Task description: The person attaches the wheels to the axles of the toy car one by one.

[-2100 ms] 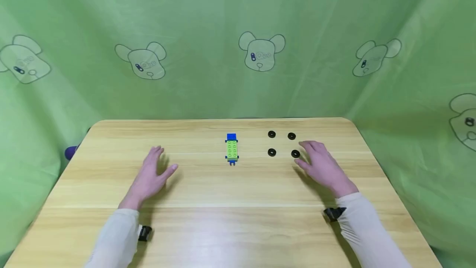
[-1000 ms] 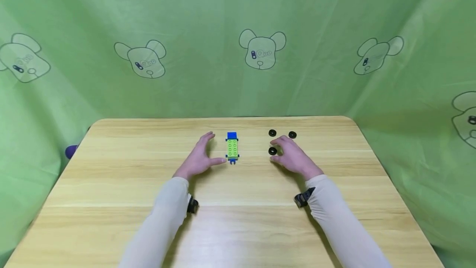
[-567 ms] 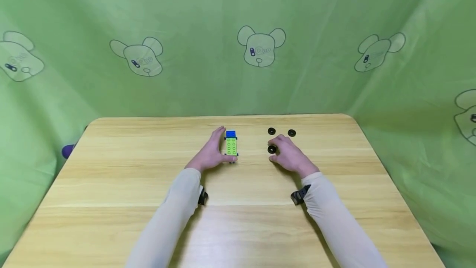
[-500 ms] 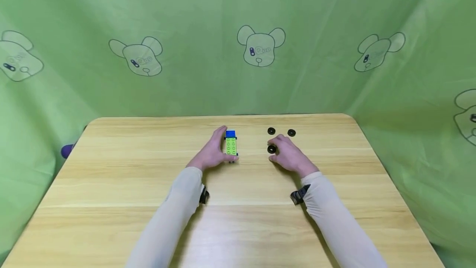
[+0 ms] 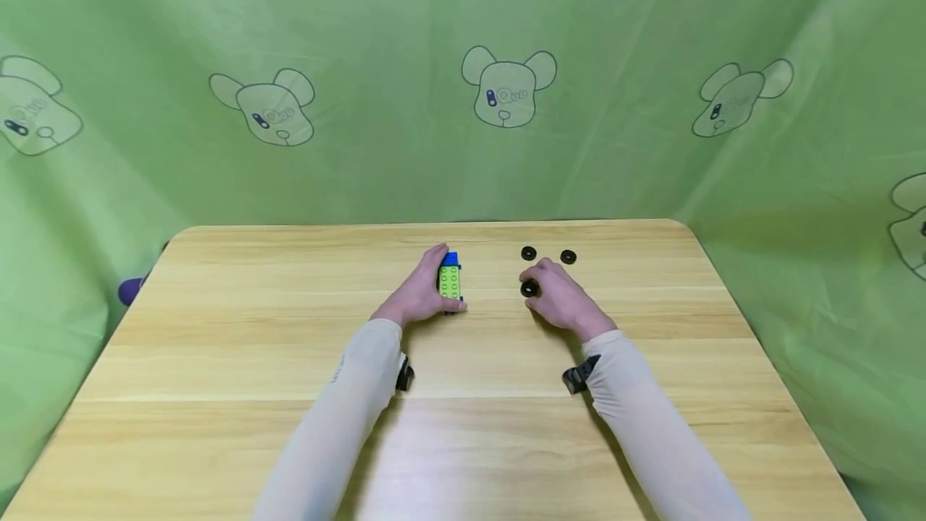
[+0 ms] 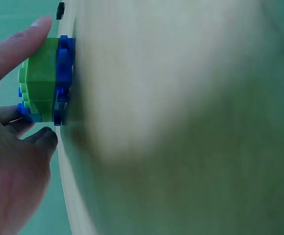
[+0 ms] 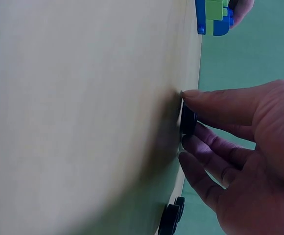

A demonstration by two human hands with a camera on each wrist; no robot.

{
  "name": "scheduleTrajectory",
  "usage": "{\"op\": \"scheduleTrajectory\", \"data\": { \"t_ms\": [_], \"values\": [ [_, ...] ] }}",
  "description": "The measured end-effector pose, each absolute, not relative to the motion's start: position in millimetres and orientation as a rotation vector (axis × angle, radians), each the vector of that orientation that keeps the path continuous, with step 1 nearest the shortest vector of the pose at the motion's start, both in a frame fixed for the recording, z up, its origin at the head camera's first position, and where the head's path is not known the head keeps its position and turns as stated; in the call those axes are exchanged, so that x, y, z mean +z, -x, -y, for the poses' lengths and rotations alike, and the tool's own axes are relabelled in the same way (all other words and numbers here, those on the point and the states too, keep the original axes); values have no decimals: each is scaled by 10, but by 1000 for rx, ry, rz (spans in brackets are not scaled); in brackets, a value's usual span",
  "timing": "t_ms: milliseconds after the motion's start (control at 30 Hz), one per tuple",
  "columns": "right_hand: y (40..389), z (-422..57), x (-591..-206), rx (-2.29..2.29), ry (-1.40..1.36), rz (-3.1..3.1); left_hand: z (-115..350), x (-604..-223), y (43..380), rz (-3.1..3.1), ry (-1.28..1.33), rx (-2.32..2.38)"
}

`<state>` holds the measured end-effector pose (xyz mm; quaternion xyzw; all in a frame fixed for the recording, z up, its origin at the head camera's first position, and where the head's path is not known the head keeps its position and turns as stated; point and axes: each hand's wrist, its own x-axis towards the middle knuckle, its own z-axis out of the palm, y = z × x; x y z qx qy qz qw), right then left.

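A toy car base of building bricks, a green brick with a blue brick at its far end, stands mid-table. My left hand grips it lengthwise, thumb at the near end and fingers at the far end. The left wrist view shows its blue underside close to the tabletop. My right hand pinches a small black toy tyre flat on the table. In the right wrist view, thumb and fingertips are at opposite edges of that tyre.
Two more black tyres, one left and one right, lie beyond the right hand. The wooden table has a green curtain around it. A purple object is at the left edge.
Both hands came inward from the table's sides. My left hand moved right and closed round the car base; my right hand moved left, covered one tyre, and its fingers narrowed on another.
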<state>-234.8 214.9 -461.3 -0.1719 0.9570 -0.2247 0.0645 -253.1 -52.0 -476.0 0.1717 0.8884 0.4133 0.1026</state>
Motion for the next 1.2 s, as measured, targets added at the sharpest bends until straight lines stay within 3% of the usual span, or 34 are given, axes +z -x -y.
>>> {"op": "scheduleTrajectory", "data": {
  "t_ms": [733,1200],
  "values": [
    [2319,-2184,-4582,-760,520,-2892,448,-4701,2463,-2646,-439,1266],
    [2176,-2113,-4364,-838,569,-2886,488,-4584,2194,-2284,-361,1924]
  ]
}}
